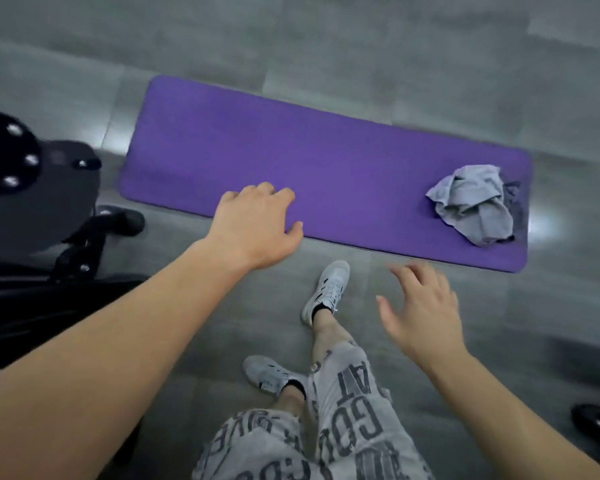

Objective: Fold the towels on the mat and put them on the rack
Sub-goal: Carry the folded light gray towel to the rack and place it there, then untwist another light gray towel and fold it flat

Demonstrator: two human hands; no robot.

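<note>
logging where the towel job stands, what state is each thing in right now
purple mat: unrolled, flat on the floor
light grey towel: crumpled, unfolded, on the mat's right end
darker towel: bunched under the light one, mostly hidden
left hand: empty, fingers loosely curled, over the mat's near edge
right hand: empty, fingers spread, over the floor

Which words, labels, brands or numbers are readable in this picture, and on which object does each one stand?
"GO": big dark letters on the printed grey trousers, seen rotated.
"AT": same trouser leg, nearer the hem.
Other trouser print: creased and blurred, unreadable.
The mat, towels and shoes: no text visible.
</note>
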